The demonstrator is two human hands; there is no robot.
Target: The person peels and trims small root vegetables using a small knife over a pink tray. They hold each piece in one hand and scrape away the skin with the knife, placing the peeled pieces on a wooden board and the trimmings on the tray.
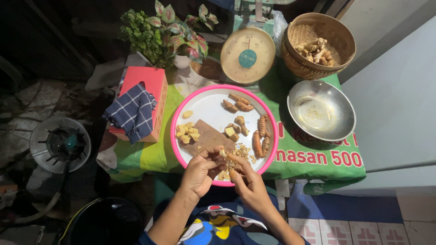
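Left hand point(198, 173) and right hand point(247, 181) together over near rim of pink tray point(181, 109), each grip pinching one small root piece point(223, 154). Peelings point(243, 152) and board point(210, 138) just beyond. Steel bowl point(321, 110) right on worktop point(313, 159).

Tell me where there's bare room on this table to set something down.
The steel bowl is empty, and bare green cloth lies in front of it. The pink-rimmed tray has white space at its upper left, by the scale. Crowded: the tray's near edge, where both hands work among peelings.
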